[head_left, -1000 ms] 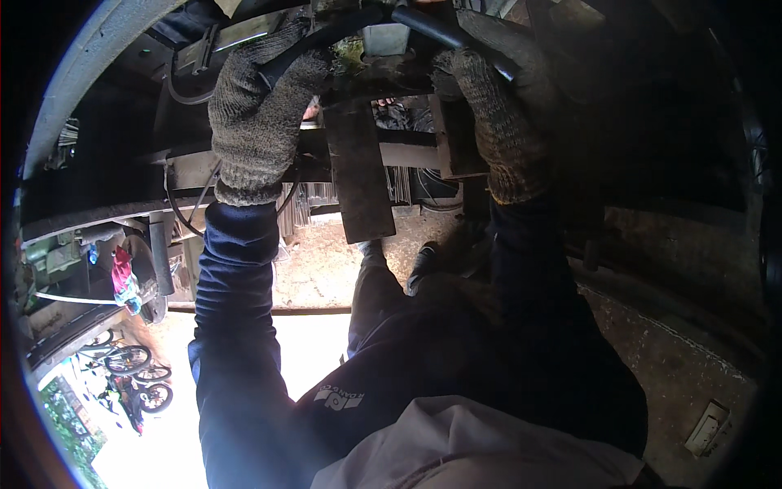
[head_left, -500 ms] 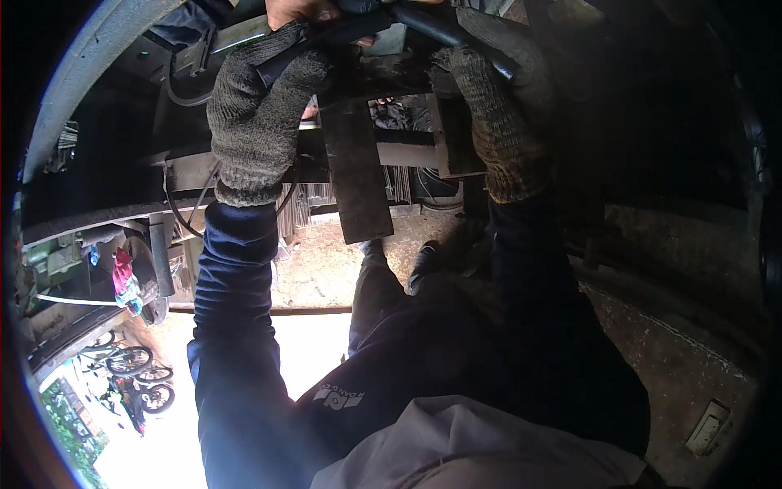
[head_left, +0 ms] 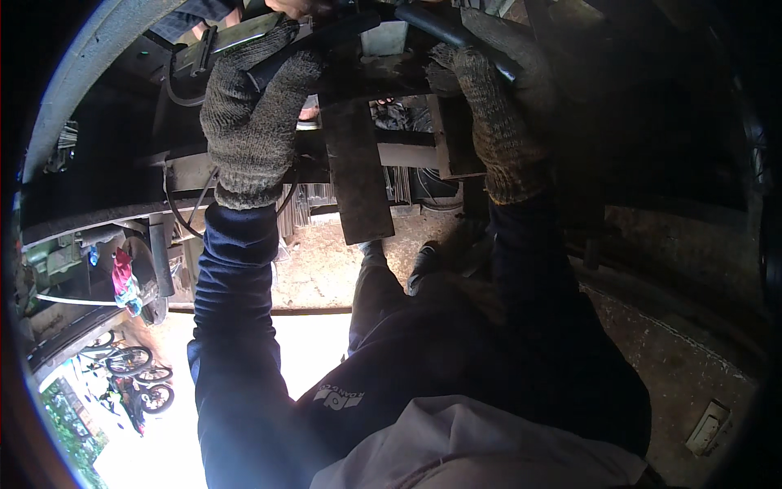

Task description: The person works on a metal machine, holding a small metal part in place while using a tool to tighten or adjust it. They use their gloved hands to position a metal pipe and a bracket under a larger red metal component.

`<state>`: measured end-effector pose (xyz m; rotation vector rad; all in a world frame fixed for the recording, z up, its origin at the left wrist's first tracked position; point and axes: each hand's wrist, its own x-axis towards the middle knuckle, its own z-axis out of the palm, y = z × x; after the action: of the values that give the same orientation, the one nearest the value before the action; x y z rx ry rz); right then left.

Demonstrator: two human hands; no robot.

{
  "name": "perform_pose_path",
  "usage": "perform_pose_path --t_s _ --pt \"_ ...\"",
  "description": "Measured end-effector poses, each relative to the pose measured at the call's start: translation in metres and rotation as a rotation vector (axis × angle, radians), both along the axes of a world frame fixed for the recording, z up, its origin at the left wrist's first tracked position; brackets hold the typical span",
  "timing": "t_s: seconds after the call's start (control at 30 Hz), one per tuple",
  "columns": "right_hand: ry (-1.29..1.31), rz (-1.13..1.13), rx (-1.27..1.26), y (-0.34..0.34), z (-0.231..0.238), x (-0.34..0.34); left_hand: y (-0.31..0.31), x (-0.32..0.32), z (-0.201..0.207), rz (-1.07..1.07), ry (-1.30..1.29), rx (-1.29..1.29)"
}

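Observation:
My left hand (head_left: 251, 130), in a grey knit glove, is closed around a dark bar handle (head_left: 338, 34) that slants up to the right. My right hand (head_left: 503, 122), gloved alike, is wrapped round a second dark bar handle (head_left: 446, 31), slanting up to the left. A gap lies between their upper ends, with a pale metal block (head_left: 384, 39) behind it. Whether the two handles join is hidden beyond the top edge. Another person's bare hand (head_left: 292, 6) is at the top, just above my left glove.
A dark flat plate (head_left: 357, 175) hangs down between my forearms, beside a boxy block (head_left: 456, 134). A long metal beam (head_left: 183, 173) crosses behind. Red and blue cloth (head_left: 124, 281) hangs at the left; bicycles (head_left: 130, 371) stand outside. A curved grey pipe (head_left: 77, 77) frames the upper left.
My left hand and its handle have shifted slightly left, and the handles' upper ends are farther apart. The other person's hand has drawn upward, away from the handles.

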<state>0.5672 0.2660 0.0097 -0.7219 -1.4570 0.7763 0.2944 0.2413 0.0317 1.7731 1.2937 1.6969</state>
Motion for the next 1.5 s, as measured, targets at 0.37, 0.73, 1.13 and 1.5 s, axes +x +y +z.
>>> perform_pose_path --t_s 0.37,0.73,1.13,1.5 --pt "-0.036 -0.029 0.094 0.001 0.005 -0.004 0.002 0.002 -0.003 0.014 -0.086 -0.007" --pt "-0.013 -0.040 -0.096 -0.009 0.002 -0.001 0.001 0.003 0.002 0.002 -0.028 -0.030" --pt "0.178 0.294 0.124 0.001 0.030 -0.028 0.008 -0.003 -0.008 -0.140 -0.128 -0.031" --pt "0.297 0.407 -0.016 -0.006 0.048 -0.033 -0.006 0.015 0.015 -0.036 0.081 -0.024"
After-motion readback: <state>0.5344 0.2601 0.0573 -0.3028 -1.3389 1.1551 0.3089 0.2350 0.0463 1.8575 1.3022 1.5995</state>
